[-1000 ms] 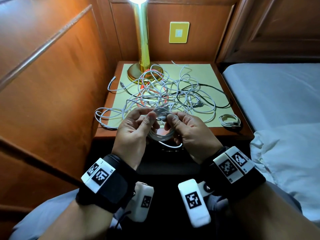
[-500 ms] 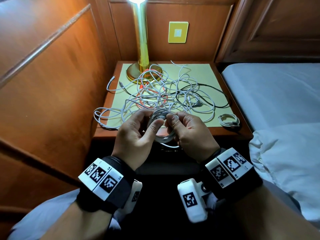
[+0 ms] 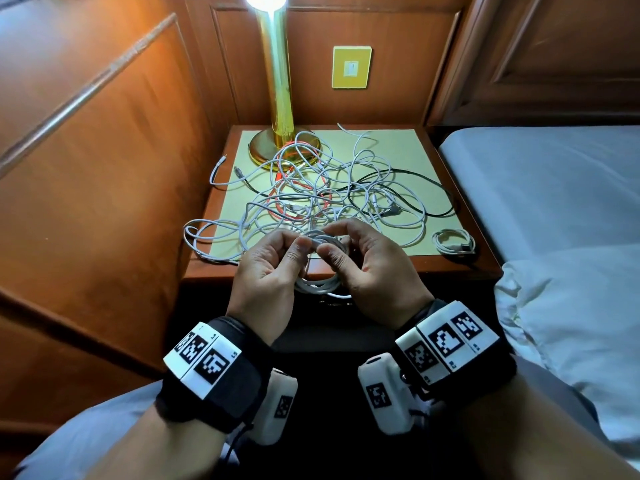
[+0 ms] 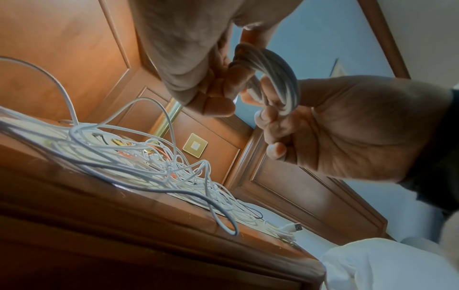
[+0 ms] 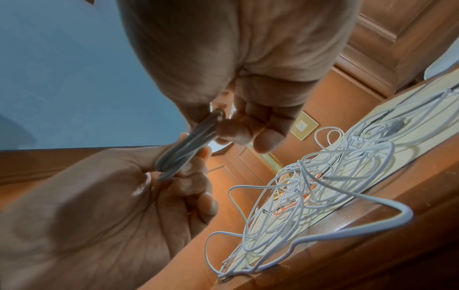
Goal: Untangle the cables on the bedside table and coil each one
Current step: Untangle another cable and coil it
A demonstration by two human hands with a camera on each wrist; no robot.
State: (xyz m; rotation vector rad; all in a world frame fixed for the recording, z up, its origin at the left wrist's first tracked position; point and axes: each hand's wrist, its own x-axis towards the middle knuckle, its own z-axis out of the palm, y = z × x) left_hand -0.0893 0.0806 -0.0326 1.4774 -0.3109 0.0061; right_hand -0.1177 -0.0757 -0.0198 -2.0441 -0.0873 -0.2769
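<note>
A small coil of white cable [image 3: 317, 284] hangs between my two hands in front of the bedside table [image 3: 433, 268]. My left hand [image 3: 298, 247] pinches the coil's top with thumb and curled fingers. My right hand [image 3: 332, 252] pinches the same top from the other side. In the left wrist view, the coil [image 4: 275, 70] loops from my left hand [image 4: 223, 82] into the right hand [image 4: 268, 117]. The right wrist view shows the coil [image 5: 183, 151] edge-on between both hands. A tangle of white cables [image 3: 329, 195], with an orange cable [image 3: 277, 209] and a black cable [image 3: 415, 174], covers the tabletop.
One coiled white cable [image 3: 453, 241] lies at the table's front right corner. A brass lamp [image 3: 280, 98] stands at the back, its base among the cables. Loops of cable [image 3: 197, 237] hang over the table's left front edge. The bed [image 3: 554, 185] and a pillow [image 3: 571, 306] lie to the right.
Both hands still hold the coil. Their fingers have shifted round its top, and the left fingers are now more curled.
</note>
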